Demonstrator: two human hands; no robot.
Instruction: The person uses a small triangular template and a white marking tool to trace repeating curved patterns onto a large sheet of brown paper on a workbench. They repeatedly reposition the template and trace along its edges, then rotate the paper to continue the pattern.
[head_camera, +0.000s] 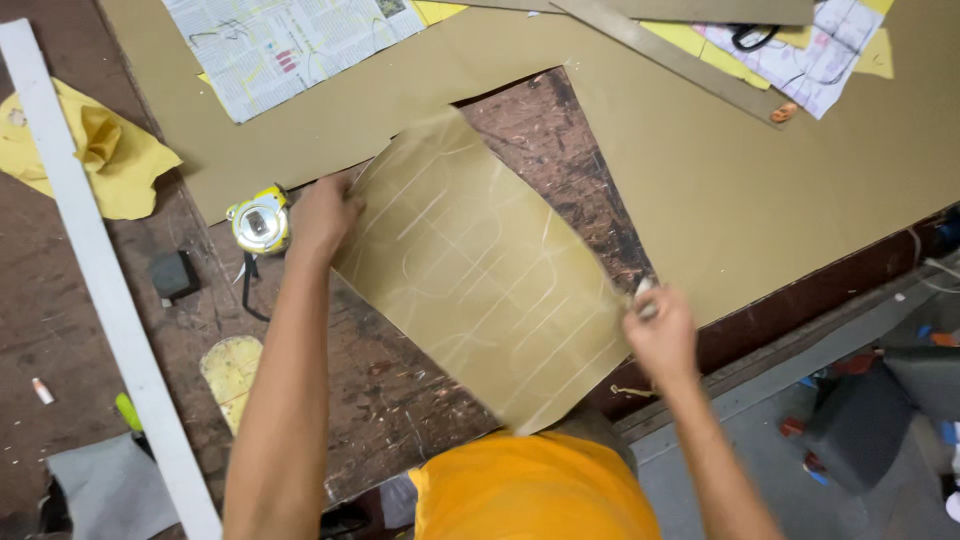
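Head view: my left hand (322, 215) grips one edge of the tan cut sheet (480, 270), my right hand (660, 335) pinches the opposite corner, probably with chalk too. It is lifted over the scarred worktable (400, 390), beside a yellow tape measure (260, 220).

I see a tan sheet (480, 280) of matt, stiff card or leather-like stuff, scored with pale chalky lines; the workbench (400, 390) under it is dark wood, rough and heavily scratched; the tape measure (260, 220) looks glossy plastic with a shiny face; the yellow rag (105, 150) is soft, crumpled cloth
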